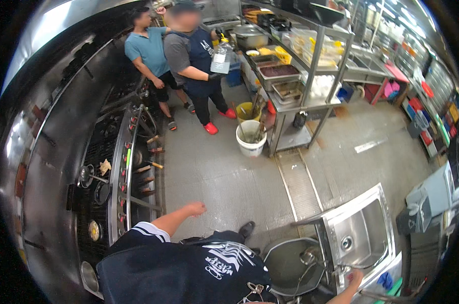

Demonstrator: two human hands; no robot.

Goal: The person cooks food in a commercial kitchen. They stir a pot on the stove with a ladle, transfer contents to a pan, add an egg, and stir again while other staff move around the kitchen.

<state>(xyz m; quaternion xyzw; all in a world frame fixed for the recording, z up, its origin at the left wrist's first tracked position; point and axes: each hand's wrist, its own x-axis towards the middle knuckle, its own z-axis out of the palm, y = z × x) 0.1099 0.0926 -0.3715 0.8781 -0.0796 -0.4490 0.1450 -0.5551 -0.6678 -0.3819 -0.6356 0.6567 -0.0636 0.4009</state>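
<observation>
My left hand (195, 209) is held out over the floor in front of me, fingers loosely bent, with nothing seen in it. Down at the lower right, my right hand (356, 280) is at the near rim of the steel sink (383, 215), right beside the tap (359, 266). Its fingers are curled in, and what they grip is hard to make out. Left of the sink stands a large grey tub (276, 290), with a steel ladle or dipper (309, 255) at its rim.
A stove range (125, 187) with pans runs along the left. Further ahead, a person in an apron (191, 66) holds a clear jug (221, 60), beside another person in blue (147, 48). A white bucket (251, 148) stands by the steel prep table (290, 139). A floor grate (299, 177) lies ahead.
</observation>
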